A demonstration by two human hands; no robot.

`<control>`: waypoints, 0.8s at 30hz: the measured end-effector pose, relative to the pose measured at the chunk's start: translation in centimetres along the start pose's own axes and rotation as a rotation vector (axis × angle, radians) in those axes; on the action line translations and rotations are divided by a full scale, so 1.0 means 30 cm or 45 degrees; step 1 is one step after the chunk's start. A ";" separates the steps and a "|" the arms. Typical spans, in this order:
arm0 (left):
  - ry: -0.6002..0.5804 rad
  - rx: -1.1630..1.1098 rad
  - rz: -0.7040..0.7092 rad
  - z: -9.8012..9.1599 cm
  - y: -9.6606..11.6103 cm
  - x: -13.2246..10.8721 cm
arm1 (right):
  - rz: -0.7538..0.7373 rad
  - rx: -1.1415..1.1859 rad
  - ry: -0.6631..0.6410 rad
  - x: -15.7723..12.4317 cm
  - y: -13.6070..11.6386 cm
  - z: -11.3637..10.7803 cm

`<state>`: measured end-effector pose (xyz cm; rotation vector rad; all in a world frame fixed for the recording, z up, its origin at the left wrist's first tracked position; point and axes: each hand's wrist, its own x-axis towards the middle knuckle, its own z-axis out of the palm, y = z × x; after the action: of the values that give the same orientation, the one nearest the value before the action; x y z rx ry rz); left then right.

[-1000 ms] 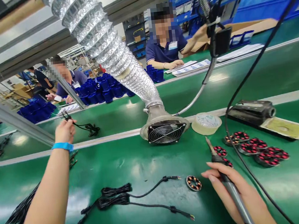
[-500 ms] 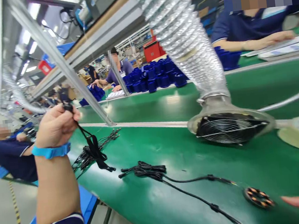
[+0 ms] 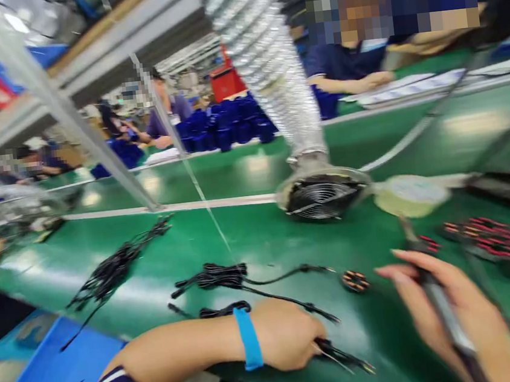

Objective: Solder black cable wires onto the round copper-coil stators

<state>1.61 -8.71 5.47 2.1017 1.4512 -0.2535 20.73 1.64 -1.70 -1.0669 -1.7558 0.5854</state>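
My left hand (image 3: 286, 333), with a blue wristband, is closed around a black cable (image 3: 345, 355) low over the bench. The cable's thin wire ends stick out to the right of my fist, and a coiled part shows behind the wrist. In my right hand (image 3: 473, 314) is a soldering iron (image 3: 445, 311), tip pointing up and away. Between the hands lies a small round copper-wound coil (image 3: 354, 281). Another coiled black cable (image 3: 221, 276) rests on the green bench, one of its leads ending just left of that coil.
A fume duct hood (image 3: 322, 196) hangs above the bench, beside a pale yellow round roll (image 3: 413, 194). More coils with red wire (image 3: 501, 241) sit at the right. Black cables lie in a pile (image 3: 117, 269) at left. Co-workers and blue parts (image 3: 225, 124) are across the bench.
My left hand has come down and right from the raised position at left, bringing the black cable near the coil. The view has swung right, showing more of my right hand and the iron.
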 end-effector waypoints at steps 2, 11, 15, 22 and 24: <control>-0.041 0.111 0.022 0.022 0.020 0.041 | -0.008 -0.004 0.002 0.009 0.015 -0.017; 0.064 -0.087 -0.015 -0.135 -0.093 0.138 | -0.058 0.087 -0.110 0.026 0.031 0.008; 0.370 -0.136 -0.140 -0.135 -0.164 0.253 | -0.229 0.058 -0.211 0.021 0.024 0.032; 0.360 -0.187 -0.013 -0.076 -0.200 0.322 | -0.333 -0.162 -0.420 0.018 0.002 0.062; 0.350 -0.290 0.048 -0.078 -0.205 0.314 | -0.296 -0.165 -0.434 0.020 0.001 0.064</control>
<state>-0.62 1.64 0.98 2.0314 1.5117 0.2152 18.90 2.32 -2.23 -0.8681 -2.2053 0.5361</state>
